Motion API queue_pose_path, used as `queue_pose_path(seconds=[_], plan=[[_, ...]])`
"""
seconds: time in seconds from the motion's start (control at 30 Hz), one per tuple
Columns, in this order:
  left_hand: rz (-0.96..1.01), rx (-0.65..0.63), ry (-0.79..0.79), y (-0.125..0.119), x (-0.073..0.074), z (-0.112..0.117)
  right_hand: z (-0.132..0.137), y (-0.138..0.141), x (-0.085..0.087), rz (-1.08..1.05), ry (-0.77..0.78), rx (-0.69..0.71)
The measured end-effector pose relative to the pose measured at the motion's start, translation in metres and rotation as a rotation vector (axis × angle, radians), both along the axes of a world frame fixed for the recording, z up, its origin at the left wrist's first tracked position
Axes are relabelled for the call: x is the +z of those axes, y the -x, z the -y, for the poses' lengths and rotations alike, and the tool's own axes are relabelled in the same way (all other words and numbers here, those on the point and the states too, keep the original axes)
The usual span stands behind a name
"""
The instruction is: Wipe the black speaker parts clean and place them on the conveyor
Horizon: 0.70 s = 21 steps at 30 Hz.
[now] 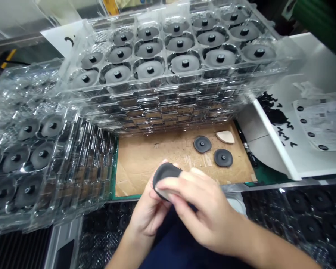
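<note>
My left hand (148, 213) grips a dark grey round disc (166, 172) from below, close in front of my body. Across the disc's near side lies my right hand (203, 203), its fingers pinched on a small pale piece (164, 193) pressed against the disc's face. Most of that piece is hidden by my fingers. Beyond my hands, on a brown cardboard sheet (140, 157), lie two similar discs with a central stub, one farther back (202, 144) and one nearer (223, 158). A cream wedge-shaped pad (225, 136) sits beside them.
A tall stack of clear plastic trays (162, 93) filled with discs stands behind the cardboard. Another tray stack (81, 160) is at left. To the right, a white bin (285, 164) contains black scraps (274, 112) and a plastic bag (322, 119). A black pen (248, 149) lies alongside.
</note>
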<state>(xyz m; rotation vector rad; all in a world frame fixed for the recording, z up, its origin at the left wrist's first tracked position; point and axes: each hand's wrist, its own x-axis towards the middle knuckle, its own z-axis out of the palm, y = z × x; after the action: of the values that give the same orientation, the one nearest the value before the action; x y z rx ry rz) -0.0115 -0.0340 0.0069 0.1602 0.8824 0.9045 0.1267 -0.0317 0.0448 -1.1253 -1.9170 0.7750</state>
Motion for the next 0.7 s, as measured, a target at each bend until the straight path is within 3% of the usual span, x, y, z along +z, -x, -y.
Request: queue_pose_path(seconds=[0.23,0.33,0.47,0.6,0.7], plan=[[0.1,-0.017,0.031,-0.003,-0.008,-0.001,0.008,-0.029,-0.001,0.034,0.191,-0.011],[0.132,0.022,0.034,-0.002,-0.004,0.002,0.008,-0.035,-0.011,-0.065,0.293,-0.154],[0.14,0.016,0.013,0.006,0.002,0.003,0.012,-0.041,-0.039,-0.136,0.434,-0.431],[0.137,0.0,-0.023,0.008,0.001,0.003,0.016,-0.045,-0.06,-0.179,0.503,-0.433],[0.155,-0.018,-0.035,0.004,0.001,0.005,0.013,-0.044,-0.051,-0.163,0.455,-0.443]])
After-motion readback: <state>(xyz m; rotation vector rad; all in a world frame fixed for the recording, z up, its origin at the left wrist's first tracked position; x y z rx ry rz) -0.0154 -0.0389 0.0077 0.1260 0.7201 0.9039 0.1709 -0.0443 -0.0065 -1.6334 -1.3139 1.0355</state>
